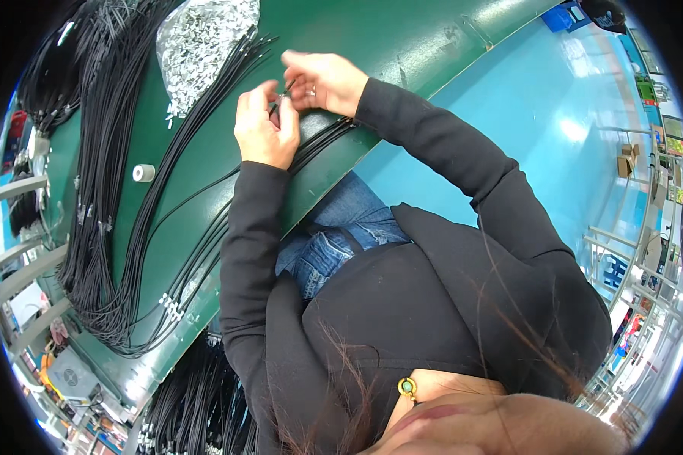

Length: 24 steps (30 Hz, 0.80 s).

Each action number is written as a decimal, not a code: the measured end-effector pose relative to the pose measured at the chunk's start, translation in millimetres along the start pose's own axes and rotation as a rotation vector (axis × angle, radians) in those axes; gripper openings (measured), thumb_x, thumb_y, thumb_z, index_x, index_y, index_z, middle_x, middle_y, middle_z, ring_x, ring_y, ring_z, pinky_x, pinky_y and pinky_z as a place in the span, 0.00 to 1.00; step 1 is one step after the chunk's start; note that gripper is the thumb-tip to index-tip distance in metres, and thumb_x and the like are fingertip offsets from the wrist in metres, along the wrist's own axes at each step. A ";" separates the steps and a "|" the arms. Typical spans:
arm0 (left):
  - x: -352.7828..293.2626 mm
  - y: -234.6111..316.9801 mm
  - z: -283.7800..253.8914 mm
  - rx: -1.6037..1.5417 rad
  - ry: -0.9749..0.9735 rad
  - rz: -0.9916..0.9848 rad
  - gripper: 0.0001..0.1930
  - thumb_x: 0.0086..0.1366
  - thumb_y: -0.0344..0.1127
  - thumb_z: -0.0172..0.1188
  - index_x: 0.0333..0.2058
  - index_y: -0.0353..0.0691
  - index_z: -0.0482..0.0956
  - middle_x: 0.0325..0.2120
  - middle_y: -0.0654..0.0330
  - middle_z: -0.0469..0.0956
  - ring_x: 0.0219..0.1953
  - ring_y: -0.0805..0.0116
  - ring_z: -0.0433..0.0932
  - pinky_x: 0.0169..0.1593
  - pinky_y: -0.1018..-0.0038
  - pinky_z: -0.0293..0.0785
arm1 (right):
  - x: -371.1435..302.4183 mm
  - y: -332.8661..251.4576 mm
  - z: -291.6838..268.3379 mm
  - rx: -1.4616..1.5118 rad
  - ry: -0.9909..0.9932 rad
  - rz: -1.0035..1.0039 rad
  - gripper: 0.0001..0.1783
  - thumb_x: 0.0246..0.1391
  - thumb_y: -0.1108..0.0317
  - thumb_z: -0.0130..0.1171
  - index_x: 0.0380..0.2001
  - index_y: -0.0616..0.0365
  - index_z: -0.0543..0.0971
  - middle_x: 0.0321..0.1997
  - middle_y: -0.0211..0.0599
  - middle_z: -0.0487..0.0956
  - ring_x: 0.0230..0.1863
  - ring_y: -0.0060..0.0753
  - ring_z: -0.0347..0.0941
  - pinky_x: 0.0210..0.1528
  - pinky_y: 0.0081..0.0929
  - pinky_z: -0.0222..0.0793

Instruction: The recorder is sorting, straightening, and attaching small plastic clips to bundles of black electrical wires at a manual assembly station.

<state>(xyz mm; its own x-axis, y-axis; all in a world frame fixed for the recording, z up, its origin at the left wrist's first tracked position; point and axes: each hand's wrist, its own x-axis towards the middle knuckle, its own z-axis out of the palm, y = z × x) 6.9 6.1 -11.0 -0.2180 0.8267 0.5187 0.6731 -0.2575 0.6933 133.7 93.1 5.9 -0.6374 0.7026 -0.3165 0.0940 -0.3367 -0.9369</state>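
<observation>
Over the green table, my left hand point(267, 130) pinches the end of a thin black cable point(286, 92) between thumb and fingers. My right hand point(328, 82) is close beside it, fingers curled in toward the cable's end; what sits between them is small and slightly blurred. Beneath my hands and wrists lies a bundle of black cables point(322, 144), running toward the lower left. Beyond my left hand, a second bundle of black cables point(212, 95) has its tips pointing away from me. Next to that bundle lies a clear bag of small white tags or clips point(203, 53).
A small white roll point(143, 173) stands on the green table point(402, 38). Thick hanks of black cable point(102, 144) cover its left side, with white pieces point(171, 306) on some strands. More cables point(197, 398) hang below the table edge. Blue floor point(508, 98) lies to the right.
</observation>
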 end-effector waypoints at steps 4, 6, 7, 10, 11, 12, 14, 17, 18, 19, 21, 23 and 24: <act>0.1 -2.3 1.0 0.004 -0.002 0.023 0.05 0.54 0.26 0.60 0.31 0.37 0.77 0.24 0.58 0.72 0.22 0.68 0.73 0.26 0.76 0.71 | 7.7 10.5 -8.1 0.776 0.097 0.002 0.06 0.52 0.73 0.48 0.32 0.65 0.71 0.35 0.45 0.74 0.37 0.37 0.72 0.43 0.31 0.70; 0.0 -1.6 1.6 0.006 0.010 0.045 0.03 0.54 0.26 0.60 0.29 0.37 0.77 0.23 0.59 0.72 0.20 0.72 0.72 0.26 0.78 0.70 | 6.1 11.7 -1.1 0.693 0.218 -0.110 0.08 0.50 0.77 0.46 0.35 0.67 0.68 0.38 0.50 0.73 0.42 0.43 0.72 0.48 0.35 0.70; -0.8 -0.8 2.1 -0.009 -0.012 0.020 0.03 0.54 0.26 0.59 0.29 0.37 0.77 0.23 0.58 0.72 0.21 0.68 0.73 0.26 0.75 0.71 | 6.3 12.6 -0.7 0.692 0.219 -0.108 0.08 0.50 0.77 0.46 0.35 0.67 0.68 0.38 0.50 0.73 0.42 0.43 0.72 0.48 0.35 0.70; -2.1 3.1 3.0 -0.036 -0.055 -0.031 0.04 0.53 0.26 0.59 0.28 0.38 0.75 0.24 0.54 0.72 0.24 0.59 0.74 0.27 0.70 0.72 | 6.1 12.9 3.1 0.661 0.194 -0.165 0.11 0.49 0.80 0.45 0.38 0.68 0.65 0.39 0.53 0.72 0.42 0.47 0.72 0.50 0.37 0.69; -2.4 3.4 4.4 -0.024 -0.065 -0.018 0.03 0.52 0.26 0.59 0.28 0.38 0.75 0.24 0.54 0.72 0.24 0.58 0.74 0.27 0.69 0.72 | 5.6 12.1 5.1 0.660 0.192 -0.164 0.11 0.49 0.80 0.45 0.38 0.68 0.65 0.39 0.53 0.72 0.42 0.47 0.72 0.50 0.37 0.69; -2.5 3.3 5.7 -0.012 -0.075 -0.005 0.03 0.52 0.26 0.59 0.27 0.38 0.75 0.24 0.54 0.72 0.24 0.58 0.74 0.27 0.69 0.71 | 4.8 11.5 7.3 0.675 0.187 -0.152 0.10 0.49 0.80 0.43 0.37 0.69 0.66 0.40 0.53 0.72 0.44 0.48 0.71 0.51 0.38 0.68; -2.5 2.7 6.7 0.000 -0.084 0.007 0.03 0.52 0.26 0.59 0.27 0.38 0.74 0.23 0.54 0.72 0.24 0.57 0.74 0.27 0.68 0.71 | 2.6 9.2 10.9 0.706 0.177 -0.128 0.09 0.50 0.81 0.41 0.36 0.69 0.68 0.43 0.54 0.72 0.49 0.51 0.69 0.53 0.40 0.67; -2.7 2.4 7.7 0.018 -0.085 0.003 0.04 0.52 0.26 0.59 0.26 0.38 0.73 0.22 0.53 0.72 0.24 0.56 0.74 0.28 0.67 0.71 | 4.4 11.8 9.0 0.762 0.137 -0.133 0.09 0.51 0.78 0.42 0.36 0.69 0.68 0.43 0.54 0.72 0.49 0.50 0.69 0.53 0.40 0.66; -2.8 2.6 7.7 0.018 -0.084 0.003 0.04 0.52 0.26 0.59 0.26 0.38 0.73 0.22 0.53 0.72 0.24 0.56 0.74 0.28 0.67 0.71 | 4.6 12.2 8.6 0.790 0.117 -0.137 0.10 0.51 0.77 0.42 0.36 0.69 0.68 0.43 0.54 0.72 0.49 0.50 0.69 0.53 0.40 0.65; -2.5 2.5 7.4 0.028 -0.078 0.001 0.03 0.52 0.26 0.59 0.26 0.38 0.73 0.22 0.53 0.72 0.24 0.56 0.74 0.28 0.67 0.71 | 4.5 12.3 8.7 0.790 0.116 -0.135 0.10 0.51 0.77 0.42 0.36 0.69 0.68 0.43 0.54 0.72 0.49 0.50 0.69 0.53 0.40 0.65; -1.7 2.4 6.7 0.049 -0.065 0.000 0.03 0.52 0.25 0.59 0.26 0.38 0.74 0.22 0.53 0.71 0.24 0.56 0.74 0.28 0.67 0.71 | 2.6 12.3 8.7 0.743 0.135 -0.154 0.10 0.53 0.74 0.42 0.36 0.68 0.68 0.44 0.53 0.72 0.49 0.49 0.69 0.53 0.39 0.65; -1.3 2.2 6.1 0.050 -0.063 -0.012 0.03 0.52 0.25 0.59 0.26 0.38 0.74 0.22 0.53 0.71 0.24 0.55 0.73 0.28 0.67 0.71 | 0.4 12.5 8.0 0.720 0.145 -0.163 0.10 0.54 0.73 0.42 0.37 0.68 0.68 0.44 0.53 0.72 0.49 0.48 0.69 0.53 0.38 0.64; -1.3 2.3 5.6 0.051 -0.061 -0.024 0.03 0.52 0.25 0.59 0.26 0.38 0.74 0.22 0.53 0.71 0.24 0.55 0.73 0.27 0.67 0.71 | -1.3 12.7 7.3 0.697 0.151 -0.194 0.10 0.54 0.73 0.42 0.36 0.67 0.69 0.44 0.52 0.72 0.49 0.47 0.70 0.53 0.37 0.64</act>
<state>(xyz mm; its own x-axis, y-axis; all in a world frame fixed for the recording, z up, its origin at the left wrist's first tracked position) 12.7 7.2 -12.9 -0.1918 0.8616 0.4699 0.7039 -0.2129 0.6777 130.1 83.3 -4.5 -0.4765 0.8515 -0.2187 -0.5492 -0.4826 -0.6823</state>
